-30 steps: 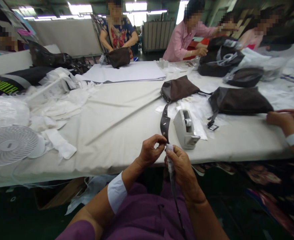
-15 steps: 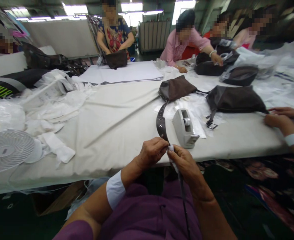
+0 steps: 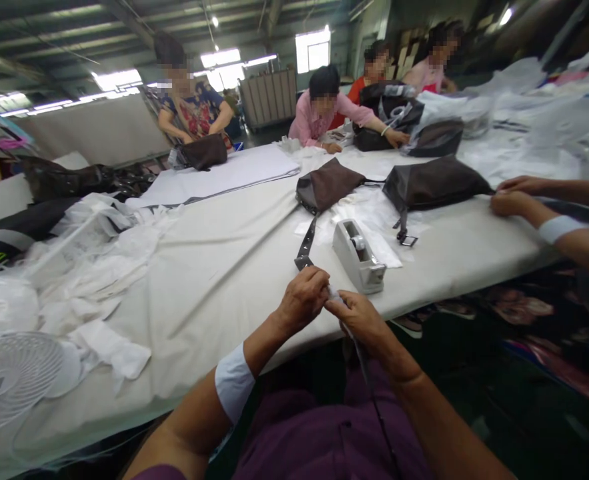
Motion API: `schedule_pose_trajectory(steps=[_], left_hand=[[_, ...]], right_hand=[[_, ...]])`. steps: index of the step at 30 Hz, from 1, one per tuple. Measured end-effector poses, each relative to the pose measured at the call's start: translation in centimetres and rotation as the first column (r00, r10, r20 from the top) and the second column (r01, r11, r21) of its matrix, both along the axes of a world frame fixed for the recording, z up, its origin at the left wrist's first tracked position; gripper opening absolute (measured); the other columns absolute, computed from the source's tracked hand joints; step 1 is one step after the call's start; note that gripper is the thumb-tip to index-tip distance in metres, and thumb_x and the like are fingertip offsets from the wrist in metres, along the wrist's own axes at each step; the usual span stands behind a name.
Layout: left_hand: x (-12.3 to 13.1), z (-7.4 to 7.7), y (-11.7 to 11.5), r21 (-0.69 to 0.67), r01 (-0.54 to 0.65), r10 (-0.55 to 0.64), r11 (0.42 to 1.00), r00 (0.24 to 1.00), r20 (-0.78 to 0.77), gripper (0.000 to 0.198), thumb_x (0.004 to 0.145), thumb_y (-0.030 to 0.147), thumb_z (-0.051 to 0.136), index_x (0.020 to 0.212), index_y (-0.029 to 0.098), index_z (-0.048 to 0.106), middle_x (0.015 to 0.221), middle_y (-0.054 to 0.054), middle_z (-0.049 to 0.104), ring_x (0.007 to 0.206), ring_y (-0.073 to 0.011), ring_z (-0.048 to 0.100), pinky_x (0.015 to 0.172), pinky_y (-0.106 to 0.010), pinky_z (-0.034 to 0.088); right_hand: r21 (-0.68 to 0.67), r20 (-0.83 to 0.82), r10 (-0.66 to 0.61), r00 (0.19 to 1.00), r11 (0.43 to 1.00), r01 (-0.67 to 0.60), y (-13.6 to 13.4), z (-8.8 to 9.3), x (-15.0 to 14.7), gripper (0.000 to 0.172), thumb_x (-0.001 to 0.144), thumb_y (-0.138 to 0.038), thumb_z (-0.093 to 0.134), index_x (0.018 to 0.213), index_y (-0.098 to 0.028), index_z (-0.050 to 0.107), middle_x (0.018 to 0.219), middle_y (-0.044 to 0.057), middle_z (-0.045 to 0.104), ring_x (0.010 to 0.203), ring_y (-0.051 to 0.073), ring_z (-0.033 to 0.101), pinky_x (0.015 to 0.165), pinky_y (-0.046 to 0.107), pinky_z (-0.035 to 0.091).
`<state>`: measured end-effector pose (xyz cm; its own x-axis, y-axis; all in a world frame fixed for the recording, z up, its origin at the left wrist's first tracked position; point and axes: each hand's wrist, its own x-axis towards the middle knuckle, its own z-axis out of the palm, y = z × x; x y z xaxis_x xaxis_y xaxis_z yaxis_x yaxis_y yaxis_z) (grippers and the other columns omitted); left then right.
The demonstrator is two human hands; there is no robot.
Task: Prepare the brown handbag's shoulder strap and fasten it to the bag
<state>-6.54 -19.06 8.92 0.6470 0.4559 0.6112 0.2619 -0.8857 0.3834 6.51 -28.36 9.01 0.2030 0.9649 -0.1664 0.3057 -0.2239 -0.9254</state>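
My left hand [image 3: 301, 300] and my right hand [image 3: 359, 320] meet just above the table's near edge, pinching a white wrap [image 3: 335, 293] around a dark brown studded bag strap [image 3: 305, 245]. The strap runs up to a brown bag [image 3: 327, 185] on the table and trails down below my right hand. Just beyond my right hand stands a grey tape dispenser [image 3: 358, 257]. A larger dark brown bag [image 3: 434, 183] lies to the right, with a metal buckle [image 3: 408, 241] on its short strap. The part of the strap inside my fingers is hidden.
A long table under cream cloth [image 3: 214, 287] fills the view, with white plastic sheets [image 3: 94, 267] and a white fan [image 3: 9, 380] at left. A co-worker's hands [image 3: 514, 197] rest at right. Several people work across the table, among dark bags and plastic.
The whole view has tilted and shifted, so the table now slants. My hands stay on the strap, now closer to the table edge. The co-worker in pink has reached toward the dark bags.
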Motion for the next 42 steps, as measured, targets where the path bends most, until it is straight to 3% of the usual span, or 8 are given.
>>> schedule_pose_trajectory(steps=[4, 9, 14, 18, 23, 28, 36, 42], left_hand=[[0.1, -0.6, 0.0, -0.138, -0.081, 0.092, 0.987, 0.993, 0.074, 0.016, 0.078, 0.005, 0.045, 0.082, 0.020, 0.050, 0.089, -0.004, 0.058, 0.082, -0.0145, 0.056, 0.075, -0.027, 0.049], [-0.1, -1.0, 0.2, -0.209, -0.121, 0.169, 0.970, 0.960, 0.225, 0.018, 0.077, 0.002, 0.044, 0.077, 0.019, 0.049, 0.087, -0.003, 0.058, 0.085, -0.0146, 0.057, 0.078, -0.030, 0.049], [-1.5, -0.6, -0.7, -0.135, -0.083, 0.128, 0.987, 0.920, 0.371, 0.014, 0.081, 0.006, 0.048, 0.081, 0.019, 0.052, 0.096, -0.006, 0.061, 0.093, -0.0157, 0.059, 0.082, -0.033, 0.051], [-2.2, -0.6, -1.4, -0.071, -0.029, 0.052, 0.997, 0.934, 0.353, 0.013, 0.083, 0.006, 0.050, 0.085, 0.019, 0.055, 0.099, -0.007, 0.063, 0.094, -0.0155, 0.061, 0.081, -0.032, 0.054], [-2.1, -0.9, -1.6, -0.077, -0.040, 0.066, 0.996, 0.923, 0.379, 0.014, 0.082, 0.006, 0.052, 0.085, 0.018, 0.056, 0.100, -0.007, 0.064, 0.096, -0.0157, 0.062, 0.081, -0.032, 0.055], [-2.3, -0.5, -2.0, -0.125, 0.054, -0.005, 0.991, 0.931, 0.364, 0.016, 0.080, 0.003, 0.050, 0.084, 0.018, 0.055, 0.102, -0.008, 0.065, 0.097, -0.0162, 0.062, 0.083, -0.033, 0.054], [-2.7, 1.2, -2.9, -0.448, 0.087, 0.012, 0.890, 0.977, 0.213, 0.015, 0.078, 0.012, 0.061, 0.091, 0.019, 0.062, 0.094, -0.005, 0.060, 0.090, -0.0162, 0.060, 0.083, -0.033, 0.051], [-2.2, 1.3, -3.8, -0.391, -0.023, 0.093, 0.920, 0.983, 0.161, 0.016, 0.078, 0.008, 0.060, 0.089, 0.019, 0.063, 0.095, -0.005, 0.056, 0.092, -0.0172, 0.057, 0.085, -0.034, 0.050]], right_hand=[[0.112, 0.229, -0.074, 0.971, 0.992, 0.049, 0.5, 0.8, -0.5, 0.024, 0.079, -0.042, 0.057, 0.075, -0.018, 0.061, 0.063, -0.001, 0.057, 0.061, 0.015, 0.052, 0.057, 0.025, 0.036], [0.255, 0.233, -0.182, 0.955, 0.959, 0.121, 0.6, 1.2, -1.9, 0.029, 0.076, -0.034, 0.062, 0.101, -0.019, 0.064, 0.087, 0.006, 0.066, 0.081, 0.022, 0.060, 0.075, 0.032, 0.043], [0.259, -0.204, -0.043, 0.978, 0.961, 0.097, -0.3, 1.0, -2.4, 0.037, 0.079, -0.037, 0.061, 0.113, -0.024, 0.053, 0.083, 0.001, 0.061, 0.069, 0.016, 0.056, 0.062, 0.027, 0.044], [0.225, -0.485, 0.067, 0.872, 0.973, 0.051, -0.3, 0.8, -1.8, 0.019, 0.081, -0.036, 0.061, 0.090, -0.023, 0.050, 0.076, -0.003, 0.056, 0.060, 0.011, 0.051, 0.053, 0.022, 0.039], [0.355, -0.096, -0.065, 0.993, 0.930, 0.095, -0.3, 0.8, -1.9, 0.010, 0.082, -0.029, 0.059, 0.079, -0.022, 0.053, 0.073, 0.000, 0.057, 0.064, 0.015, 0.053, 0.060, 0.027, 0.042], [0.599, 0.206, -0.243, 0.948, 0.798, 0.074, -0.7, 0.9, -1.9, 0.009, 0.084, -0.023, 0.056, 0.076, -0.022, 0.059, 0.095, 0.007, 0.060, 0.090, 0.020, 0.057, 0.079, 0.032, 0.045], [0.484, 0.040, -0.098, 0.994, 0.873, 0.066, -1.4, 0.2, -1.0, 0.005, 0.084, -0.027, 0.057, 0.083, -0.022, 0.058, 0.105, 0.007, 0.059, 0.093, 0.021, 0.059, 0.077, 0.031, 0.047], [0.394, -0.055, -0.125, 0.991, 0.909, 0.136, -1.8, 0.5, -1.7, 0.033, 0.080, -0.031, 0.062, 0.109, -0.022, 0.052, 0.094, 0.005, 0.064, 0.072, 0.017, 0.059, 0.066, 0.030, 0.048]])
